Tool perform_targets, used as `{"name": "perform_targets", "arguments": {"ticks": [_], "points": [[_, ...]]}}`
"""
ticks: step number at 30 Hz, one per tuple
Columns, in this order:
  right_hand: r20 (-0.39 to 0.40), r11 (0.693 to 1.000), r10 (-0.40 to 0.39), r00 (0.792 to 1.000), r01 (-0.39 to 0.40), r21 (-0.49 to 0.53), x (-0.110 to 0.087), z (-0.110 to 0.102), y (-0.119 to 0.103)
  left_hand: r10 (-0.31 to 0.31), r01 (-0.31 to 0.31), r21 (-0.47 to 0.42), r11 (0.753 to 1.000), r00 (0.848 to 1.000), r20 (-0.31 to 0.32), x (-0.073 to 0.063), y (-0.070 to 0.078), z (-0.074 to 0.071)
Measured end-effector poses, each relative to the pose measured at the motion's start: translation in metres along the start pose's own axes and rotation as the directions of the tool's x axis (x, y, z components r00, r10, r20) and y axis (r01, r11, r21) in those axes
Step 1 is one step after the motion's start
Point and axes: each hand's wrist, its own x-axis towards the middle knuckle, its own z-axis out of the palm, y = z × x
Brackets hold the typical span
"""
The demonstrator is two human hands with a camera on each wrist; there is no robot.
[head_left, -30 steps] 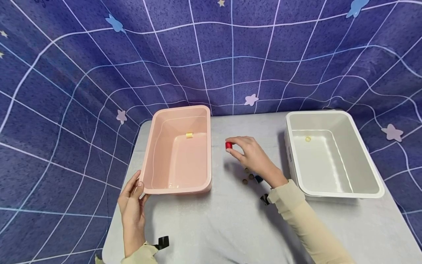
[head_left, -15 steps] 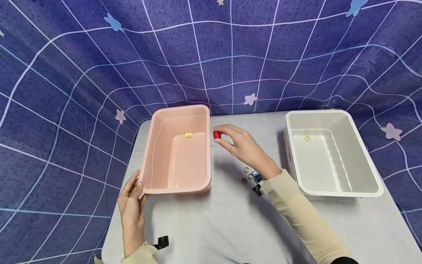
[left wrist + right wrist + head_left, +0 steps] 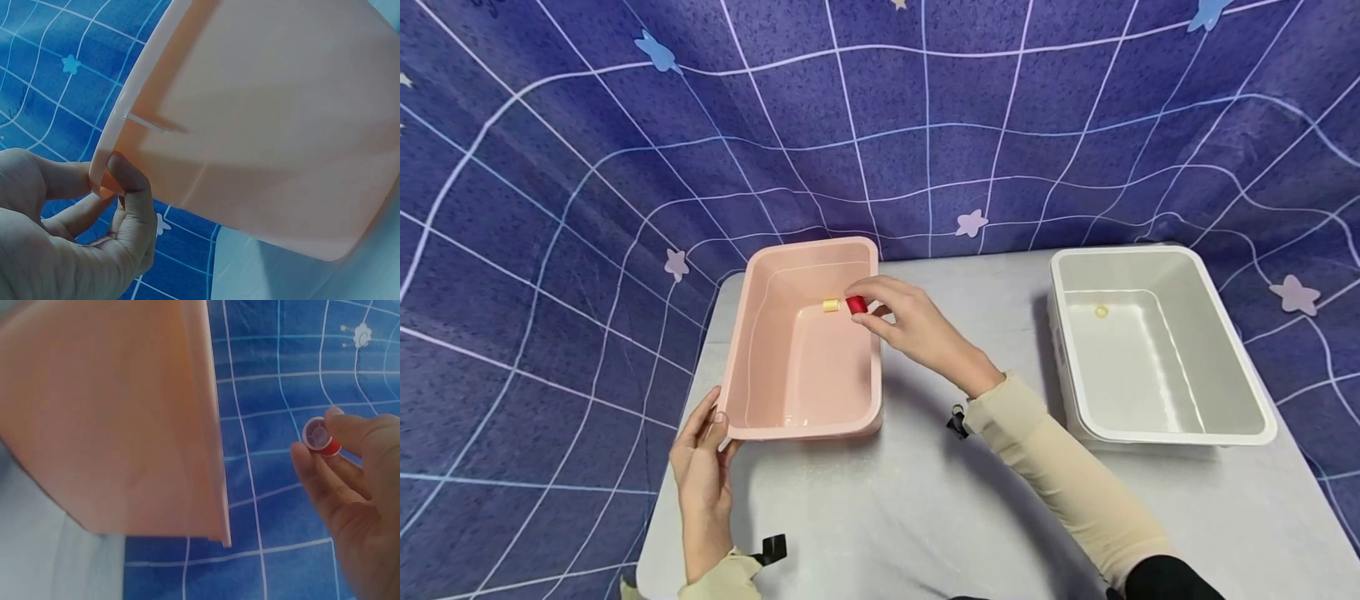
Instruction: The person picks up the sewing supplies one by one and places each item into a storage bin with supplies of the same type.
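Between thumb and fingertips, my right hand (image 3: pixel 928 333) pinches a spool of red thread (image 3: pixel 856 305) over the right rim of the pink tub (image 3: pixel 875 367). One pale round end of the red spool (image 3: pixel 317 432) shows in the right wrist view. A yellow spool (image 3: pixel 831 306) lies inside the tub, near its back wall. My left hand (image 3: pixel 702 479) grips the tub's front left corner. In the left wrist view the thumb and fingers of that hand (image 3: pixel 94 231) close on the rim (image 3: pixel 125 109) from both sides.
A white tub (image 3: pixel 1180 438) stands on the right, with a small yellowish ring (image 3: pixel 1101 312) inside. A small ring (image 3: pixel 957 409) shows on the grey-covered table (image 3: pixel 865 517) beside the right sleeve. Behind hangs a blue gridded curtain (image 3: pixel 895 108).
My right hand has carried the red spool leftward, from above the table to over the pink tub. The sleeve now hides the blue spool and most of the rings. My left hand stays put.
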Motion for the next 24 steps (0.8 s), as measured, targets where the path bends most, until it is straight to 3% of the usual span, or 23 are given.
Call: {"name": "perform_targets", "arguments": {"ticks": [8, 18, 24], "points": [[0.028, 0.991, 0.106, 0.994, -0.108, 0.085, 0.017, 0.016, -0.005, 0.004, -0.004, 0.011, 1.0, 1.0, -0.009, 0.0, 0.0, 0.0], [0.099, 0.974, 0.176, 0.979, -0.188, 0.123, 0.034, 0.04, -0.003, 0.007, -0.007, 0.015, 1.0, 1.0, 0.0, 0.0, 0.0, 0.001], [0.147, 0.982, 0.181, 0.972, -0.186, 0.021, 0.051, 0.053, -0.008, 0.008, -0.008, 0.007, 1.0, 1.0, 0.001, 0.0, -0.001, 0.0]]}}
